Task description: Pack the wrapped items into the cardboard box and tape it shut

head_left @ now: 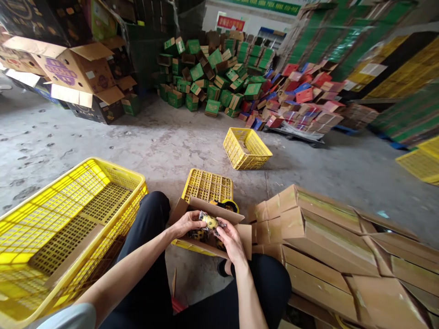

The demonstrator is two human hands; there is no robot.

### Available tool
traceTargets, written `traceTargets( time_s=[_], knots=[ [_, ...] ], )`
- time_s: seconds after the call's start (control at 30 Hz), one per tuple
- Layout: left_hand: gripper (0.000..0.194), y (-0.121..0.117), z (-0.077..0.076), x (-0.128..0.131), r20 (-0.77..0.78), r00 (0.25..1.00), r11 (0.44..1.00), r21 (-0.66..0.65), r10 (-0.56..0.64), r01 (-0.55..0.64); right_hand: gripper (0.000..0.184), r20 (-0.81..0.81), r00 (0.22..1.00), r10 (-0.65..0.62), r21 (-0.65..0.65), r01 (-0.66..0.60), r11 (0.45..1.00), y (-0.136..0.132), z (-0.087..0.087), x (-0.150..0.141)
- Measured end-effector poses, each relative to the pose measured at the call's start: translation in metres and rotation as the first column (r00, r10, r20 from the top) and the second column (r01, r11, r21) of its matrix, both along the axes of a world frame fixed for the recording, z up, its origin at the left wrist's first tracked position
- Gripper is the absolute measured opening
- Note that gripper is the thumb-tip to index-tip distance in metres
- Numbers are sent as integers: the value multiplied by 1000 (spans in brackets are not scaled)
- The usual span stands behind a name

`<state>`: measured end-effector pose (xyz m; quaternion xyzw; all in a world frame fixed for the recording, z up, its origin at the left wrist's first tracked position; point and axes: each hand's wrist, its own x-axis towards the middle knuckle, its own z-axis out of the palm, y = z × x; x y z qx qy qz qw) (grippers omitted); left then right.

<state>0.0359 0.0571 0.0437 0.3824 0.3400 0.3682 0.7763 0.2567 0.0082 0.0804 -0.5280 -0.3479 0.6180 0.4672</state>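
"Where is the wrapped packet [210,222]?"

"Raised between the person's hands, above the open carton [246,235], which sits between the knees."

"Why hold it there?"

"Probably so that a slip would drop it into the carton. Gripping both ends likely steadies the slick clear film too."

"And the carton's place?"

"It seems to rest on the gridded yellow crate [207,183], perhaps to raise it to knee height. From the carton, the big yellow crate [118,185] lies at nine o'clock and the stacked cartons [329,237] at three, both presumably kept close for reach."

"How are the hands posed?"

"The left hand [188,222] pinches the packet's nine o'clock end between thumb and fingers; the right hand [233,240] pinches its four o'clock end likewise. The forearms come in from eight and five o'clock, converging over the carton."
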Motion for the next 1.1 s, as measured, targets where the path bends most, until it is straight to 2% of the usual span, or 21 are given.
traceTargets(
  time_s=[0.1, 0.37, 0.57, 0.7, 0.87, 1.0, 1.1],
  knots=[
    [68, 0, 1, 0, -13, 1000, 1000, -10, -15, 15, 57, 2, 1000, 0, 4, 0, 1000, 0, 1, 0],
    [65, 2, 2, 0, 23, 999, 995, 90, 30, -32, 63, -104, 992, 65, -31, -69, 997, -4, 1, -2],
    [66, 1, 2, 1, 57, 998, 996, 88, -27, 22, 54, -55, 998, 28, -24, -30, 999, -3, -2, -1],
    [77, 0, 3, 1, 53, 999, 994, 111, -8, 2, 58, 11, 1000, 3, 22, -3, 1000, -3, -1, 0],
    [74, -1, 4, 1, -3, 998, 988, 138, -68, 68, 59, 126, 992, 25, 63, -33, 997, -2, -3, 1],
    [69, 0, 1, 0, -16, 995, 987, 127, -95, 96, 59, 123, 989, 78, 91, -90, 992, -1, -6, 1],
    [67, 0, 0, -1, -3, 997, 992, 98, -83, 83, 62, 75, 994, 76, 92, -83, 992, -1, -9, 1]
  ],
)
